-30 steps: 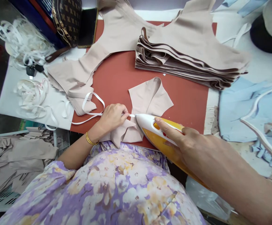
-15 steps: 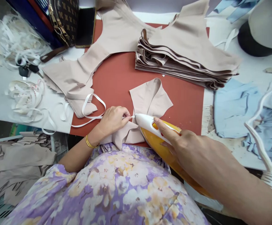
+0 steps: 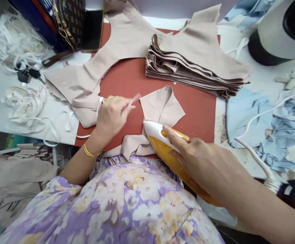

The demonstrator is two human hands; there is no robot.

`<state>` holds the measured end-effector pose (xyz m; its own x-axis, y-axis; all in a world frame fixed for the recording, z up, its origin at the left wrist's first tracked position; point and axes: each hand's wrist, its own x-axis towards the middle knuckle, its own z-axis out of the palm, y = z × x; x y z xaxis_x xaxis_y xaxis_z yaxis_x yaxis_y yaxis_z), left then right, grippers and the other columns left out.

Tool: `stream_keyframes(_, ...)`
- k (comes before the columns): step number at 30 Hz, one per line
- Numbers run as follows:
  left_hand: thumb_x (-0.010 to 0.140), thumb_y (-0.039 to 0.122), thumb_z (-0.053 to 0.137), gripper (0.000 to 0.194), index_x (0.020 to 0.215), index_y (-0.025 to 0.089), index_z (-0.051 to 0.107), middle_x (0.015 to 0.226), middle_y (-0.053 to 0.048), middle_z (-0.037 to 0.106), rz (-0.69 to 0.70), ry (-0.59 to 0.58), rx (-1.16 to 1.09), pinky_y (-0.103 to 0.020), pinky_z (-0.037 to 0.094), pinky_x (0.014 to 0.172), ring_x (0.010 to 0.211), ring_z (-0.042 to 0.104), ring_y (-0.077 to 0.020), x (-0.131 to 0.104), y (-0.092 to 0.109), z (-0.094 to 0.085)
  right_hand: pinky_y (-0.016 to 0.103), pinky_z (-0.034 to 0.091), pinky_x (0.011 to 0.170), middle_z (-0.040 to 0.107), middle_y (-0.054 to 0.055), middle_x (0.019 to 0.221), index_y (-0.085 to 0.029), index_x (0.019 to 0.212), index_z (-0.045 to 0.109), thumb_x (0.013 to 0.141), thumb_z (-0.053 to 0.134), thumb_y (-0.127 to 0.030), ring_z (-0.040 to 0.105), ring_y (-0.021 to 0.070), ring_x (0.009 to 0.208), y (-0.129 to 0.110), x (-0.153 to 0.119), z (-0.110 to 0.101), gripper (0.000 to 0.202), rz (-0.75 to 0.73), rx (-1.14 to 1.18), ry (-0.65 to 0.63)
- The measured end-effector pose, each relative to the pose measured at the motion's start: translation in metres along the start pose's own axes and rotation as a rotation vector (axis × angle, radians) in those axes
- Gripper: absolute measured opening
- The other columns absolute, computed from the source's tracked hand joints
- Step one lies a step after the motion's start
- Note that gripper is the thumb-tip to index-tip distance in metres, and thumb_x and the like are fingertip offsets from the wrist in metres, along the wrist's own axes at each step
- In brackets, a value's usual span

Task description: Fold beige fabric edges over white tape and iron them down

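Note:
My right hand (image 3: 192,152) grips a yellow and white iron (image 3: 160,135), whose tip rests on a beige fabric piece (image 3: 162,103) on the red-brown board (image 3: 195,115). Part of the fabric lies folded near my waist, left of the iron. My left hand (image 3: 113,113) is raised over the board, left of the iron, pinching a thin white tape (image 3: 134,99) whose end sticks out past the fingertips. More of the tape trails from behind that hand toward the board's left edge.
A beige fabric stack (image 3: 188,67) lies at the back right, with more beige pieces (image 3: 86,76) at left. White tape heaps (image 3: 17,40), a phone (image 3: 92,30) and a patterned bag (image 3: 70,23) stand at far left. Blue fabric (image 3: 246,118) and the iron's cord (image 3: 254,156) are at right.
My left hand has lifted away from the iron's tip, up and to the left, with the tape end between its fingers. The iron stays nearly in place on the fabric.

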<state>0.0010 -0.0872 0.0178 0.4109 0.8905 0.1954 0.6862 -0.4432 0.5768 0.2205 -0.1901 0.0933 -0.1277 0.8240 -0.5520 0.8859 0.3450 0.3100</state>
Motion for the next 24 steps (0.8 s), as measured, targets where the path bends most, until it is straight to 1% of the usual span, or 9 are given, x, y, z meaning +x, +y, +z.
stream_keyframes(2,0.090,0.040,0.063,0.036,0.118,0.018,0.067,0.124,-0.012,0.068,-0.011,0.139,0.092,-0.046,0.044,0.105,0.117,0.060,-0.0275,0.007,-0.007,-0.004,0.026,0.011,0.042,0.060,0.001,0.068,-0.031,0.155,0.031,0.086,0.051,-0.011,0.056,0.0148,0.046,0.012,0.003,0.006,0.075,-0.034,0.024,0.031)
stream_keyframes(5,0.085,0.044,0.069,0.048,0.125,0.018,0.064,0.131,-0.013,0.063,0.117,0.140,0.065,-0.048,0.042,0.107,0.122,0.055,-0.0284,0.006,-0.004,-0.002,0.026,0.013,0.043,0.061,0.002,0.072,-0.037,0.155,0.029,0.085,0.054,-0.012,0.054,0.0151,0.047,0.038,0.007,0.027,0.078,-0.096,0.025,0.085)
stream_keyframes(8,0.083,0.046,0.071,0.048,0.121,0.018,0.066,0.123,-0.012,0.068,0.229,0.024,-0.025,-0.046,0.045,0.103,0.115,0.057,-0.0273,-0.001,0.012,0.009,0.026,0.016,0.045,0.062,0.003,0.076,-0.044,0.153,0.028,0.085,0.055,-0.012,0.052,0.0137,0.047,0.054,0.014,0.037,0.080,-0.131,-0.006,0.076)
stream_keyframes(11,0.078,0.046,0.076,0.045,0.111,0.016,0.070,0.111,-0.011,0.072,0.277,-0.151,-0.106,-0.043,0.048,0.098,0.109,0.059,-0.0268,-0.001,0.028,0.018,0.027,0.018,0.045,0.062,0.003,0.077,-0.048,0.154,0.022,0.090,0.049,-0.014,0.050,0.0142,0.049,0.045,0.027,0.016,0.077,-0.171,-0.058,0.017)
stream_keyframes(13,0.076,0.041,0.080,0.035,0.098,0.015,0.072,0.098,-0.009,0.073,0.209,-0.227,-0.105,-0.039,0.050,0.091,0.100,0.061,-0.0248,0.004,0.035,0.019,0.027,0.018,0.043,0.062,0.004,0.079,-0.049,0.155,0.017,0.095,0.041,-0.019,0.051,0.0156,0.050,0.034,0.037,-0.004,0.071,-0.181,-0.070,-0.013)
stream_keyframes(15,0.073,0.036,0.083,0.029,0.088,0.015,0.072,0.089,-0.007,0.073,0.101,-0.272,-0.060,-0.036,0.050,0.083,0.092,0.062,-0.0232,0.010,0.041,0.017,0.026,0.017,0.042,0.063,0.004,0.081,-0.049,0.155,0.013,0.095,0.038,-0.019,0.050,0.0157,0.050,0.028,0.043,-0.016,0.071,-0.188,-0.071,-0.020)
stream_keyframes(17,0.068,0.038,0.086,0.030,0.082,0.015,0.071,0.083,-0.007,0.072,0.039,-0.327,-0.004,-0.036,0.049,0.079,0.089,0.061,-0.0237,0.018,0.049,0.018,0.026,0.017,0.042,0.063,0.004,0.081,-0.049,0.155,0.010,0.094,0.039,-0.017,0.048,0.0150,0.047,0.031,0.043,-0.015,0.076,-0.195,-0.076,-0.019)
stream_keyframes(21,0.066,0.042,0.087,0.031,0.077,0.016,0.072,0.079,-0.007,0.072,0.046,-0.462,0.012,-0.035,0.048,0.076,0.090,0.062,-0.0252,0.032,0.067,0.030,0.027,0.016,0.044,0.063,0.003,0.079,-0.050,0.155,0.013,0.090,0.043,-0.012,0.048,0.0142,0.046,0.048,0.033,0.008,0.081,-0.185,-0.100,-0.032)
stream_keyframes(24,0.067,0.040,0.086,0.029,0.079,0.017,0.074,0.085,-0.007,0.074,0.064,-0.492,-0.034,-0.034,0.048,0.077,0.091,0.064,-0.0242,0.038,0.066,0.032,0.026,0.018,0.045,0.064,0.004,0.080,-0.049,0.154,0.021,0.092,0.040,-0.012,0.055,0.0161,0.051,0.047,0.028,0.004,0.074,-0.129,-0.072,-0.069)
